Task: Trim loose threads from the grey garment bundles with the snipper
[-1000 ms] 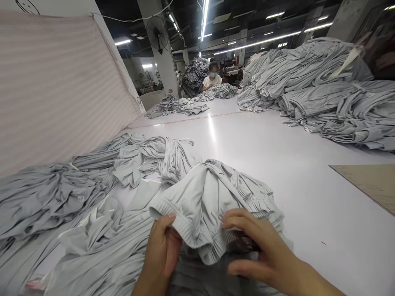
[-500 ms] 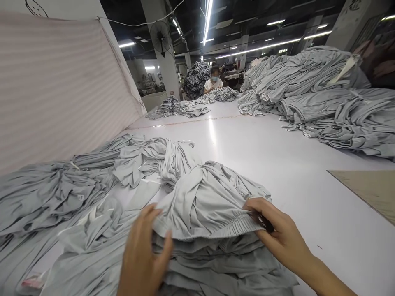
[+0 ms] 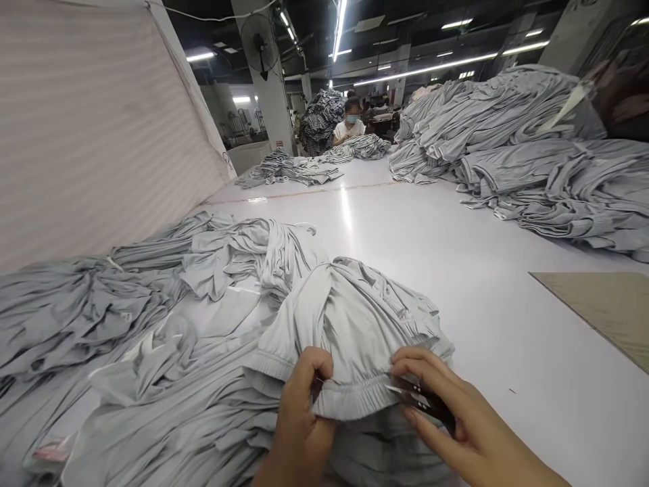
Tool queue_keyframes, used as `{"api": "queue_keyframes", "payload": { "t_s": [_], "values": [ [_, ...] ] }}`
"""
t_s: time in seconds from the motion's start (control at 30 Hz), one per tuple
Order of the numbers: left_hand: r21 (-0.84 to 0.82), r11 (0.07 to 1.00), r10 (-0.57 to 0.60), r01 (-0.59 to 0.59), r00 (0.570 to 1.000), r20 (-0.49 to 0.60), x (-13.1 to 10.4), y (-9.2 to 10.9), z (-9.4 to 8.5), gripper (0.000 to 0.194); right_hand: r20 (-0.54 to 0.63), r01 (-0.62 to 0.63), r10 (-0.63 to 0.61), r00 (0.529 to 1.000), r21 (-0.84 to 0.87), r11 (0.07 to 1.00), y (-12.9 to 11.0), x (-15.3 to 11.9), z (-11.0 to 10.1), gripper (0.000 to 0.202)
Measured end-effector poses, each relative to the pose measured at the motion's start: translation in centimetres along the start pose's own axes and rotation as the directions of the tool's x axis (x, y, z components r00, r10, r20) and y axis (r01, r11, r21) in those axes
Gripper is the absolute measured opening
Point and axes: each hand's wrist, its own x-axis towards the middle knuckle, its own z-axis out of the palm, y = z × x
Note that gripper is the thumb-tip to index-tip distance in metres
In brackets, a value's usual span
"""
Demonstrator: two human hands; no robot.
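My left hand [image 3: 307, 406] pinches the gathered elastic waistband [image 3: 349, 400] of a light grey garment [image 3: 349, 325], its thumb and forefinger closed on the edge. In my right hand [image 3: 441, 399] lies a dark pair of thread snips [image 3: 423, 400], its pointed tips directed left at the waistband's right part. The fingers of that hand curl round the snips. Whether the blades touch the cloth I cannot tell. Beneath the waistband more grey cloth [image 3: 385, 446] hangs in folds, partly hidden by my hands.
Loose grey garments [image 3: 91, 311] cover the left of the white table [image 3: 487, 311]. Tall stacks of grey garments [image 3: 507, 128] stand at the right rear, above a brown board [image 3: 598, 311]. A pale pink striped sheet [image 3: 101, 122] hangs at left. A masked person [image 3: 349, 125] is at the far end.
My left hand has moved right and closed on the waistband. The right hand has shifted slightly down and off the waistband's edge, and the snips now show with their tips toward the cloth.
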Motion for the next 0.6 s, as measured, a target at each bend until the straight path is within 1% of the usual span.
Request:
{"api": "queue_keyframes", "payload": {
  "t_s": [0.07, 0.13, 0.17, 0.23, 0.3, 0.4, 0.47, 0.6],
  "values": [
    [-0.007, 0.998, 0.063, -0.063, 0.998, -0.011, -0.1, 0.3, 0.3, 0.025, -0.074, 0.060, -0.061, 0.995, -0.012, 0.998, -1.1, 0.1, 0.3, 0.021],
    [0.026, 0.992, 0.128, -0.127, 0.992, -0.020, 0.0, 0.5, 0.5, 0.028, -0.115, 0.166, -0.170, 0.979, -0.043, 0.985, -2.0, 0.3, 0.7, 0.014],
    [0.047, 0.986, 0.160, -0.159, 0.987, -0.023, 0.1, 0.6, 0.6, 0.030, -0.111, 0.212, -0.218, 0.970, -0.064, 0.975, -2.4, 0.5, 1.0, 0.015],
    [0.074, 0.977, 0.202, -0.200, 0.979, -0.019, 0.2, 0.5, 0.5, 0.032, -0.063, 0.261, -0.269, 0.961, -0.105, 0.960, -2.8, 0.7, 1.7, 0.021],
    [0.086, 0.971, 0.223, -0.221, 0.975, -0.010, 0.1, 0.3, 0.4, 0.036, -0.038, 0.267, -0.275, 0.961, -0.145, 0.953, -2.7, 0.8, 2.6, 0.025],
    [0.101, 0.954, 0.284, -0.284, 0.959, 0.010, -0.1, -0.1, 0.4, 0.039, -0.051, 0.236, -0.248, 0.967, -0.178, 0.955, -2.4, 0.8, 3.6, 0.029],
    [0.102, 0.944, 0.316, -0.315, 0.949, 0.011, -0.2, -0.3, 0.5, 0.039, -0.055, 0.232, -0.246, 0.968, -0.184, 0.955, -2.1, 0.7, 3.8, 0.031],
    [0.095, 0.949, 0.306, -0.301, 0.951, -0.050, -0.3, -0.5, 0.6, 0.040, -0.049, 0.225, -0.240, 0.969, -0.217, 0.950, -2.0, 0.6, 4.0, 0.030]
  ]
}}
